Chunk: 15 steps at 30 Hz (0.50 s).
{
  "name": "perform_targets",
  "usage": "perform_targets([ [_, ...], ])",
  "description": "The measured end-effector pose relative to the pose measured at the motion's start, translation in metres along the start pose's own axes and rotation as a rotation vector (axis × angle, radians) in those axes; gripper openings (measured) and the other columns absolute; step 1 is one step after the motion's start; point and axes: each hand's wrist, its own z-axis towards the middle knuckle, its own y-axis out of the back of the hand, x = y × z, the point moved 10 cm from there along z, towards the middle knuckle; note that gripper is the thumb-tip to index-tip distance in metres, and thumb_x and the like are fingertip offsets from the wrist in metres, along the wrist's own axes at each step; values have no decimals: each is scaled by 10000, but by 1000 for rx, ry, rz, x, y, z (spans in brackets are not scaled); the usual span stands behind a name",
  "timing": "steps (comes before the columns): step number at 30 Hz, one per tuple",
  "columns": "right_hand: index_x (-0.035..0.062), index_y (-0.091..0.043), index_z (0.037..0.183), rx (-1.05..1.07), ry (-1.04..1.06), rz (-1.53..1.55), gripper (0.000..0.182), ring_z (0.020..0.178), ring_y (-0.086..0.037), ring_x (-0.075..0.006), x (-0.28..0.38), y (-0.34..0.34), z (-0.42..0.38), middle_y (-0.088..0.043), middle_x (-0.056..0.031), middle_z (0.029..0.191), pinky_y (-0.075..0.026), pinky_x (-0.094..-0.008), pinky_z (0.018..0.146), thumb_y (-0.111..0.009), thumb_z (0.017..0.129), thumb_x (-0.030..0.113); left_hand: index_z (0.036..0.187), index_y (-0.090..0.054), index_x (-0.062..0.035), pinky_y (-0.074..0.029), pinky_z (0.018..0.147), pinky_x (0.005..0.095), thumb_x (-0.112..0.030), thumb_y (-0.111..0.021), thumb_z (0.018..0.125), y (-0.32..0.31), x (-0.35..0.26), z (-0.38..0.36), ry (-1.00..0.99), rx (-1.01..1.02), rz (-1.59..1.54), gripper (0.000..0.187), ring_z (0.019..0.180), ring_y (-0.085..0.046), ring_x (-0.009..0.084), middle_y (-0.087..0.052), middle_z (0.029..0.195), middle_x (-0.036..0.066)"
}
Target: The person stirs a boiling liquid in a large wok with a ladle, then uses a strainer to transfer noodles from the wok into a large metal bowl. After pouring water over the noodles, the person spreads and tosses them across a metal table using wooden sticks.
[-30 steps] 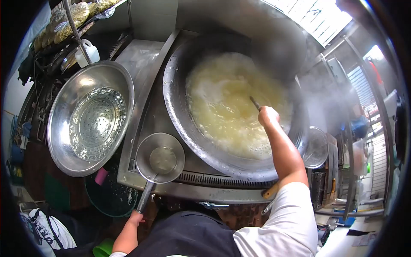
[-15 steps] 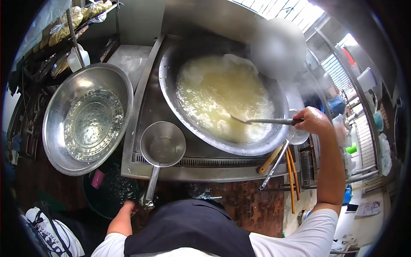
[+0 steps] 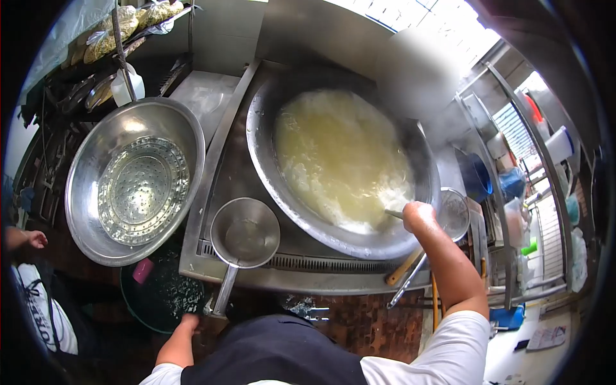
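Observation:
My right hand [image 3: 418, 217] is closed round the handle of a stirring tool [image 3: 394, 213] at the right front of a large wok [image 3: 262, 154]. The tool's far end is sunk in bubbling, cloudy yellowish liquid [image 3: 346, 154]. Low beside the stove, my left hand [image 3: 190, 321] is partly seen near a dark green tub [image 3: 144, 311]; its fingers are too unclear to read. A steel saucepan [image 3: 245, 232] rests on the stove's front left, its handle pointing towards me.
A big steel basin [image 3: 83, 212] with a perforated inner part stands left. A wire strainer [image 3: 454, 215] and a wooden-handled tool [image 3: 404, 268] lie right of the wok. Another person's hand [image 3: 36, 239] shows at far left. Steel shelving [image 3: 545, 160] stands right.
My right hand has moved left and towards me with the stirring tool, over the wok's front right. The other person's hand has appeared at the far left. The view has shifted slightly.

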Motion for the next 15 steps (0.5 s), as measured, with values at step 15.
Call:
perform_targets([
  [15, 134, -756, 1022, -158, -127, 348, 202, 998, -703, -234, 48, 44, 260, -724, -87, 1086, -571, -381, 759, -620, 878, 173, 1280, -518, -79, -552, 549, 398, -220, -536, 915, -60, -3, -60, 25, -203, -118, 391, 751, -706, 278, -666, 999, 150],
])
